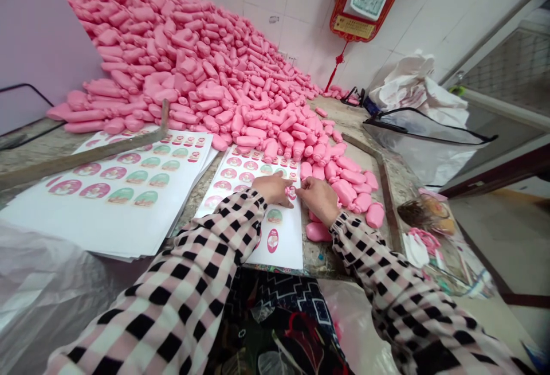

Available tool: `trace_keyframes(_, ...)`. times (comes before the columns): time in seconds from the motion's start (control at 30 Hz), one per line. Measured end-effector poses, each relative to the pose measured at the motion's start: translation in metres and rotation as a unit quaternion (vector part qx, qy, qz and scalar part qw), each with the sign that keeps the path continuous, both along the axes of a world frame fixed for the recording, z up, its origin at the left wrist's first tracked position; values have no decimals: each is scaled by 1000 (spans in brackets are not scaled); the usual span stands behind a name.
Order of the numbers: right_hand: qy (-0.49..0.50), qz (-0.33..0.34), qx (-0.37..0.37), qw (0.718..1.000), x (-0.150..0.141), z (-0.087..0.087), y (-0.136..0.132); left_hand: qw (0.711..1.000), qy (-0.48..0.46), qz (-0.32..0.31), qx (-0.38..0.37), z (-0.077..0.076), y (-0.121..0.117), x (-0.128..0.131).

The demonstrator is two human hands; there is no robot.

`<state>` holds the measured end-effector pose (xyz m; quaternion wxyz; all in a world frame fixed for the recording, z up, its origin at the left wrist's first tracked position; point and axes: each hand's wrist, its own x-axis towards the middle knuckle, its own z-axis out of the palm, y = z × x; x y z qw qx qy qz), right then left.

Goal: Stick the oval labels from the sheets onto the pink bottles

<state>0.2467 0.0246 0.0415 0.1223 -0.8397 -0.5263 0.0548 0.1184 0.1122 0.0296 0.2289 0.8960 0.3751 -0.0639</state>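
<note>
A white sheet of printed stickers (240, 211) lies on the table in front of me, with pink and green labels in rows. My left hand (271, 188) rests on its right side, index finger and thumb stretched out over the paper. Close beside it, my right hand (318, 196) has thumb and index finger pinched at the edge of a small pink-and-white sticker (291, 193). How far this sticker is off the sheet I cannot tell. Several small pink plastic bottles (345, 191) lie right by my right hand.
A large heap of pink bottles (180, 48) rises against the tiled wall. On the left, a wooden strip (86, 157) lies across a stack of sticker sheets (116, 223). A wooden edging (384, 197) borders the table's right side, near a clear zip bag (423, 148).
</note>
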Motion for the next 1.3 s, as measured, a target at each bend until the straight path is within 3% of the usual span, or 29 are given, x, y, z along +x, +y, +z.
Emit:
trace_keyframes(0.23, -10, -8, 50, 999, -5, -2, -5, 1000, -27, 5, 2, -2, 0, 0)
trace_keyframes(0.43, 60, -45, 107, 991, -3, -3, -13, 995, -96, 31, -4, -5, -9, -7)
trace_keyframes(0.57, 127, -53, 160, 978, 0, 5, -23, 983, -176, 58, -11, -5, -22, -16)
trace_keyframes(0.67, 206, -25, 201, 958, -2, 16, -34, 963, -255, 89, -21, -2, -31, -25)
trace_keyframes(0.8, 364, 39, 263, 893, -19, 26, -53, 923, -347, 154, -57, 6, -45, -39)
trace_keyframes(0.87, 432, 68, 267, 858, -32, 26, -63, 870, -423, 191, -166, 12, -57, -47)
trace_keyframes(0.9, 458, 78, 261, 846, -38, 26, -66, 809, -478, 218, -263, 15, -64, -51)
trace_keyframes(0.97, 490, 88, 242, 833, -50, 23, -72, 651, -552, 264, -450, 19, -78, -58)
trace_keyframes(1.0, 498, 90, 234, 830, -56, 22, -74, 590, -564, 271, -511, 21, -84, -61)
trace_keyframes(1.03, 503, 91, 228, 829, -60, 21, -76, 555, -565, 269, -548, 21, -90, -64)
trace_keyframes(1.1, 509, 95, 219, 827, -68, 19, -78, 533, -561, 248, -583, 21, -99, -68)
trace_keyframes(1.3, 537, 116, 194, 813, -78, 24, -81, 518, -576, 211, -597, 21, -108, -74)
